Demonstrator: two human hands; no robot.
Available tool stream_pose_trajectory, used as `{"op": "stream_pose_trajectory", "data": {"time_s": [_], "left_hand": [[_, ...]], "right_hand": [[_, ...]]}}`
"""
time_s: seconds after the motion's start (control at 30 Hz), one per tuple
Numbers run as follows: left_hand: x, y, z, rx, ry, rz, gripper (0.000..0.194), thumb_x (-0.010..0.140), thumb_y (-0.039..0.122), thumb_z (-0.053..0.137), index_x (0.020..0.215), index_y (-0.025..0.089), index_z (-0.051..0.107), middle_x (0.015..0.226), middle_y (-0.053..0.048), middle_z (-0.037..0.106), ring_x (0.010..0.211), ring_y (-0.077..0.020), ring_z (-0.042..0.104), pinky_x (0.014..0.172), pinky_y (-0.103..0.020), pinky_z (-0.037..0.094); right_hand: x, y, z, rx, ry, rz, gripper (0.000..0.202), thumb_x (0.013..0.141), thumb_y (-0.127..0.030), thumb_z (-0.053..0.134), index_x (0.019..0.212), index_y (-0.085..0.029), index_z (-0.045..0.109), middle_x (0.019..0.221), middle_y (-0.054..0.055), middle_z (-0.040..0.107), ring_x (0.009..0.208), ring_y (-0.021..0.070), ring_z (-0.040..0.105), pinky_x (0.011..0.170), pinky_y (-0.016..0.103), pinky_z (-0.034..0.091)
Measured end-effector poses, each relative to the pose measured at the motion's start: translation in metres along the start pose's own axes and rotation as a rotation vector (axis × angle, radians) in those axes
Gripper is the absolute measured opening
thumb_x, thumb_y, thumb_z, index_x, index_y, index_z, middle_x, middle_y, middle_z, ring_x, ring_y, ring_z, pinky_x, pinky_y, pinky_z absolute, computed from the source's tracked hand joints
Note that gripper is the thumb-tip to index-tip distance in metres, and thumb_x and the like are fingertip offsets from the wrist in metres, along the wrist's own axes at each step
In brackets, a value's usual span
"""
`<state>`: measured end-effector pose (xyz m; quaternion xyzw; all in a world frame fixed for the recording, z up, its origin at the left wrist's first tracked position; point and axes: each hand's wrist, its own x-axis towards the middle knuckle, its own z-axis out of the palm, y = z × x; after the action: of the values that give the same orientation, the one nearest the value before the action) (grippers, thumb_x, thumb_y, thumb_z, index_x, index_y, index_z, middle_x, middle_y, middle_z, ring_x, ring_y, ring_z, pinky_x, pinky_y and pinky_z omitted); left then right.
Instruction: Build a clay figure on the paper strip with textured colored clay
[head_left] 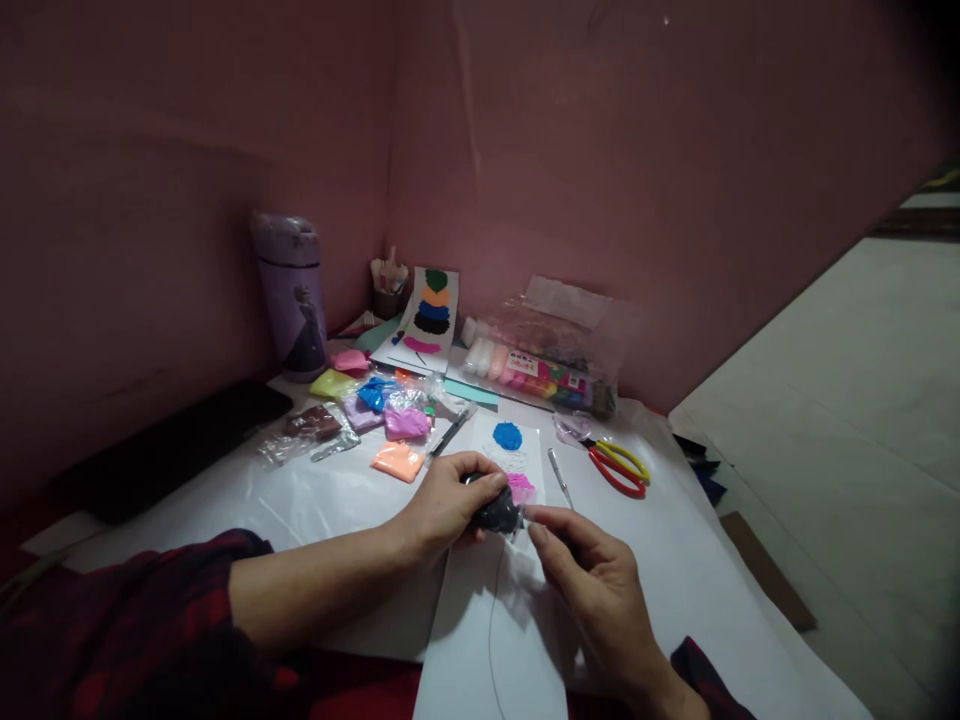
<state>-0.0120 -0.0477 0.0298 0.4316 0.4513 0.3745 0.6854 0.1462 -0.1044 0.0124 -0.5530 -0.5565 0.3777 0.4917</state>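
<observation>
While my left hand (454,505) grips a black packet (495,512) between thumb and fingers, my right hand (592,570) brings thumb and forefinger to the packet's clear plastic end; I cannot tell whether they pinch it. The packet sits above the white paper strip (465,660), just at the near side of a pink patch (521,487). Beyond that, a white patch (516,461) and a blue patch (508,436) line up toward the strip's far edge. Its near end runs down to the bottom of my view, a thin curved line along it.

To my right, a silver pen (560,478) lies just beside the strip, and the red and yellow scissors (619,470) rest farther out. From my right wrist, a broad stretch of white covering (720,560) spreads to its slanting edge, with pale floor (847,400) past it, so that elbow has room. My left side is tighter: an orange packet (398,460) and a dark pen (451,432) lie close ahead of my knuckles, other coloured packets crowding behind toward the wall (315,120).
</observation>
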Motion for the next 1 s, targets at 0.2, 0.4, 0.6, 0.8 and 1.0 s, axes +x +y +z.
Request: {"op": "stream_pose_trajectory", "data": {"time_s": [0.2, 0.4, 0.6, 0.8, 1.0], "left_hand": [[0.000, -0.001, 0.001, 0.083, -0.028, 0.105, 0.018, 0.077, 0.032, 0.062, 0.076, 0.015, 0.056, 0.054, 0.004, 0.049, 0.038, -0.0048, 0.041, 0.032, -0.015, 0.031], [-0.003, -0.001, 0.002, 0.168, -0.047, 0.235, 0.015, 0.075, 0.029, 0.061, 0.076, 0.014, 0.060, 0.053, 0.004, 0.049, 0.040, -0.0055, 0.042, 0.034, -0.016, 0.035], [-0.004, -0.003, 0.005, 0.153, -0.066, 0.201, 0.014, 0.075, 0.027, 0.060, 0.075, 0.013, 0.059, 0.056, 0.003, 0.050, 0.042, -0.0055, 0.043, 0.034, -0.015, 0.035], [-0.002, -0.005, 0.006, 0.120, -0.044, 0.125, 0.013, 0.076, 0.027, 0.059, 0.075, 0.013, 0.058, 0.057, 0.002, 0.051, 0.042, -0.0061, 0.043, 0.032, -0.015, 0.034], [-0.001, -0.012, 0.007, 0.069, -0.034, 0.026, 0.015, 0.077, 0.028, 0.060, 0.076, 0.014, 0.055, 0.054, 0.004, 0.048, 0.039, -0.0055, 0.042, 0.031, -0.015, 0.032]], "right_hand": [[-0.003, 0.002, 0.001, -0.035, -0.083, 0.041, 0.025, 0.080, -0.042, 0.066, 0.085, -0.018, 0.074, 0.052, -0.002, 0.051, 0.048, 0.0104, 0.041, 0.045, 0.023, 0.033], [-0.004, 0.000, 0.004, -0.041, -0.024, 0.040, 0.022, 0.076, -0.038, 0.071, 0.087, -0.019, 0.072, 0.048, -0.003, 0.056, 0.044, 0.0116, 0.047, 0.045, 0.023, 0.037], [-0.006, -0.003, 0.005, -0.098, 0.032, -0.079, 0.015, 0.077, -0.033, 0.069, 0.074, -0.019, 0.071, 0.047, -0.001, 0.059, 0.042, 0.0124, 0.052, 0.045, 0.023, 0.042], [-0.010, 0.002, 0.004, -0.239, 0.078, -0.237, 0.013, 0.079, -0.029, 0.068, 0.085, -0.020, 0.072, 0.045, -0.003, 0.060, 0.038, 0.0122, 0.053, 0.042, 0.022, 0.043], [-0.008, 0.002, 0.005, -0.241, 0.008, -0.292, 0.010, 0.081, -0.026, 0.066, 0.081, -0.020, 0.072, 0.051, -0.001, 0.063, 0.042, 0.0131, 0.056, 0.045, 0.023, 0.045]]}}
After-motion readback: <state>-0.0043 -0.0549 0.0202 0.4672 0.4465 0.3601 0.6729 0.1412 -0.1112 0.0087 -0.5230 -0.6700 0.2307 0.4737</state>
